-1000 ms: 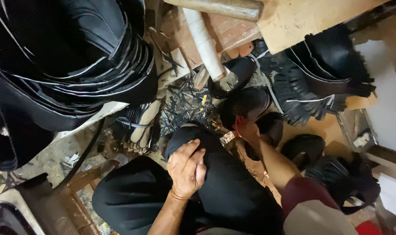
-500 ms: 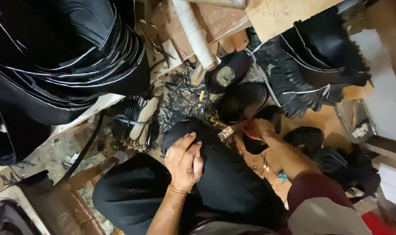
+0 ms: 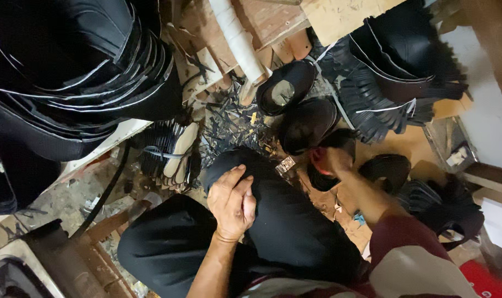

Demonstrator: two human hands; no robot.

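Note:
My left hand (image 3: 232, 202) lies on my knee, on black trousers (image 3: 284, 226), holding nothing, its fingers loosely curved. My right hand (image 3: 327, 160) reaches down to the floor and closes on a black shoe (image 3: 344, 141), which is partly hidden by the fingers. Two more black shoes (image 3: 287, 88) (image 3: 309, 124) lie just beyond it. Another black shoe (image 3: 389, 168) sits to the right of my forearm.
Big stacks of black leather uppers fill the upper left (image 3: 69, 66) and upper right (image 3: 394, 72). A white tube (image 3: 237, 38) and a wooden board (image 3: 339, 16) lie at the top. A bundle of pale soles (image 3: 173, 152) and dark scraps (image 3: 234, 121) cover the floor.
My right hand has moved a little to the right among the shoes. The left hand has stayed on my knee. The view has shifted slightly.

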